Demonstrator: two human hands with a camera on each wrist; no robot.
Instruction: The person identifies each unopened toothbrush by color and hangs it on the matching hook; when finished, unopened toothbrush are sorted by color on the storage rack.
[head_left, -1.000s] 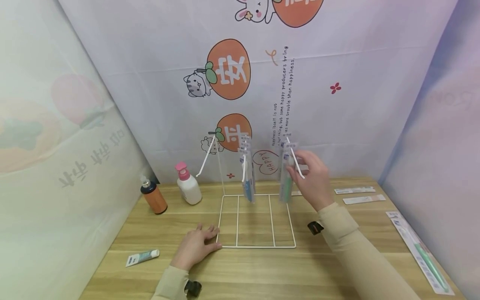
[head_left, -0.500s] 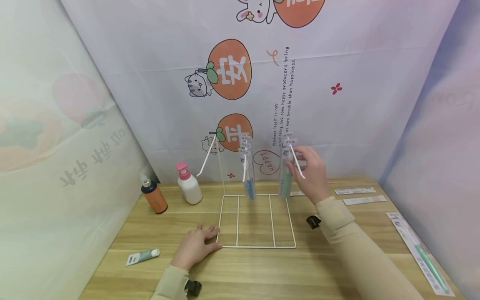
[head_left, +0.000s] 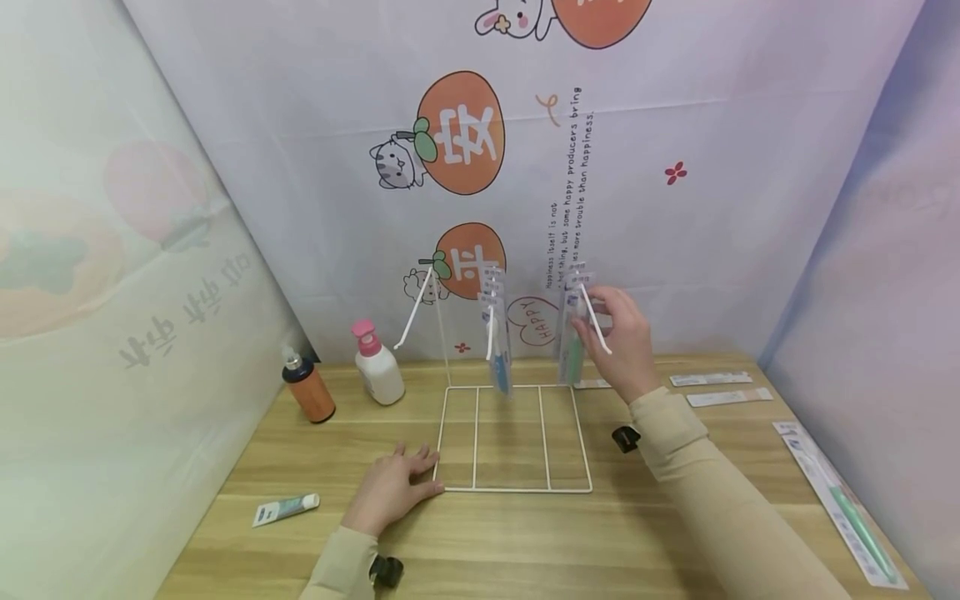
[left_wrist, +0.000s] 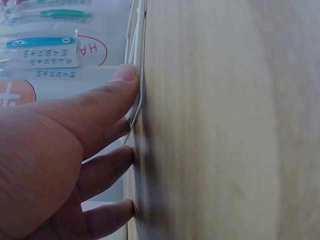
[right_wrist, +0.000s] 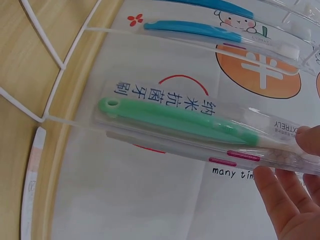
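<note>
Head view: pump bottle [head_left: 377, 368] and brown bottle [head_left: 308, 389] stand left of rack [head_left: 513, 487].

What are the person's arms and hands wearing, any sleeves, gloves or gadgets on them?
Both arms are in long beige sleeves, the left sleeve and the right sleeve reaching to the wrists. The left hand and right hand are bare, with no gloves. A small black device sits by the left wrist, another black device under the right.

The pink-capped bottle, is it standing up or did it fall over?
Standing up. The pink-capped bottle sits upright on the table, cap on top.
</note>
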